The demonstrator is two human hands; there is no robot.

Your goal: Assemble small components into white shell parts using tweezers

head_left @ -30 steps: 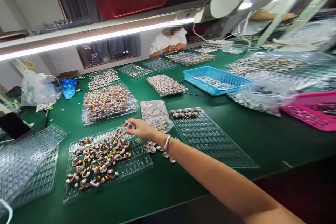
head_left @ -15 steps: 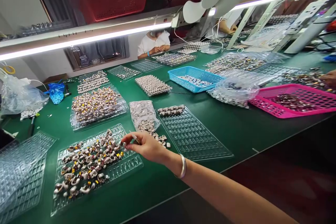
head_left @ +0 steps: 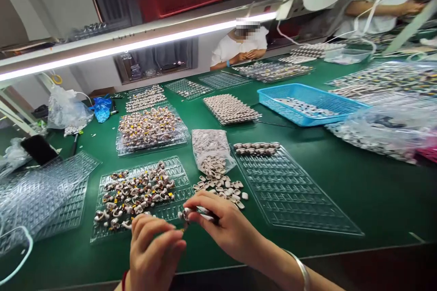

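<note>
My right hand (head_left: 227, 223) pinches a small earbud part (head_left: 185, 214), pale with dark metal, between thumb and fingertips. A slim tool, pale and dark, lies across the same palm; its kind is hard to make out. Close by on the left, my left hand (head_left: 153, 248) is curled, fingertips closed at the yellow lower end of that part and partly hiding it. Behind both hands, a clear plastic tray (head_left: 170, 214) carries many similar parts with yellow tabs. Loose beige shells (head_left: 221, 187) spill from a plastic bag (head_left: 210, 143) just beyond my right hand.
To the right lies a clear slotted tray (head_left: 293, 191) with rows of shells at its far end. A blue basket (head_left: 307, 120) and a filled plastic bag (head_left: 378, 134) stand behind. Stacked clear trays (head_left: 51, 195) and a phone (head_left: 39, 149) are left. A co-worker (head_left: 241, 47) sits opposite.
My right hand has drawn back from the tray toward me, bringing the earbud part. My left hand has come into view and met it. The view has shifted left.
</note>
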